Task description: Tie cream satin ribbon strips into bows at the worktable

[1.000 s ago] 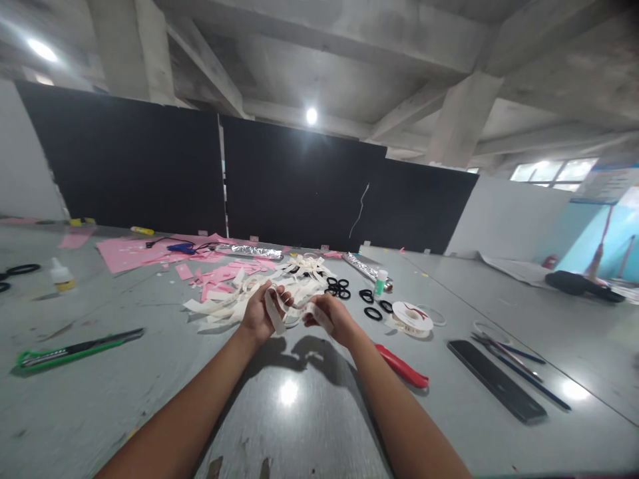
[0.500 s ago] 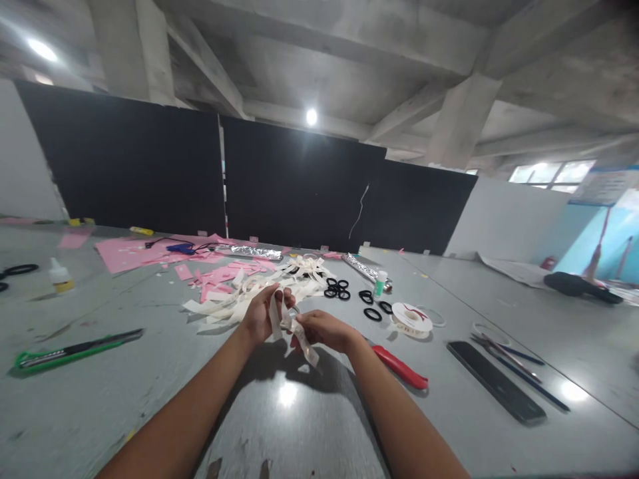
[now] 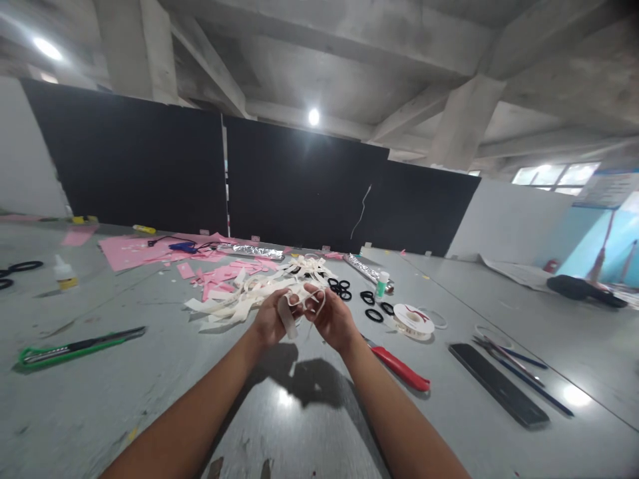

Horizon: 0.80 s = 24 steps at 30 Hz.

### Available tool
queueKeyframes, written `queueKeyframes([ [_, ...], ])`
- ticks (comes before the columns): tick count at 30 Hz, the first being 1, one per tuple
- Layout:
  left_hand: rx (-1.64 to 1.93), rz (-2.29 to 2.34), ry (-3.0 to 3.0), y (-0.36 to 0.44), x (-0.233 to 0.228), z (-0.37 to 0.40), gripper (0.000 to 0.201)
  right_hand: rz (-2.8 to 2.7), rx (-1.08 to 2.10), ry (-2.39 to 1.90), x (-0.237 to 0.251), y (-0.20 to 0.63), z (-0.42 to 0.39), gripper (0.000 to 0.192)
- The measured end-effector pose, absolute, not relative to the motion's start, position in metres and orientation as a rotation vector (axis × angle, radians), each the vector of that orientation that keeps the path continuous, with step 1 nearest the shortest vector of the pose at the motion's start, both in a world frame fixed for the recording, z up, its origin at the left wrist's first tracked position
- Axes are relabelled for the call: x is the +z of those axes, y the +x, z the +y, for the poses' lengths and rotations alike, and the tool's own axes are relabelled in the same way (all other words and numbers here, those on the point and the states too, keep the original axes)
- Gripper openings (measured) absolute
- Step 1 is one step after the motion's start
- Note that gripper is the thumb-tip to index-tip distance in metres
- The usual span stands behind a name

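Both of my hands are raised over the grey table, close together, with a length of cream ribbon between them. My left hand has its fingers closed on the ribbon, and one flat end hangs below them. My right hand pinches a looped part of the same ribbon, its palm turned partly up. Behind the hands lies a heap of cream ribbon strips. Just right of it are several black rings. A ribbon spool rests farther right.
A red-handled tool lies by my right forearm, beside a dark flat bar and thin tools. At left are a green cutter knife, a glue bottle and black-handled scissors. Pink scraps lie near the black panels.
My right hand has turned palm upward and lifted slightly. The ribbon end that hung below it is now drawn up into a loop between the hands.
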<state>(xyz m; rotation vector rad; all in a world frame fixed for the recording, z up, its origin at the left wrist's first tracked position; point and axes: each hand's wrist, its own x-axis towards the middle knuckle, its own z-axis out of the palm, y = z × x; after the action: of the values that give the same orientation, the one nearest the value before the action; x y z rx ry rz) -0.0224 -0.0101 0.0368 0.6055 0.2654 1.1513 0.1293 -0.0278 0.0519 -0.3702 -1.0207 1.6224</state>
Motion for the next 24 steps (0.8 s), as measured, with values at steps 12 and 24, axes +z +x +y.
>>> queueKeyframes([
  [12,1.282,0.263,0.42,-0.024,0.035,-0.011,0.013,-0.927,1.461,-0.527,0.039,0.119,-0.022,0.034],
  [24,1.173,0.216,0.54,-0.019,0.029,-0.01,0.018,-1.114,1.249,-0.682,0.036,0.115,-0.018,0.031],
])
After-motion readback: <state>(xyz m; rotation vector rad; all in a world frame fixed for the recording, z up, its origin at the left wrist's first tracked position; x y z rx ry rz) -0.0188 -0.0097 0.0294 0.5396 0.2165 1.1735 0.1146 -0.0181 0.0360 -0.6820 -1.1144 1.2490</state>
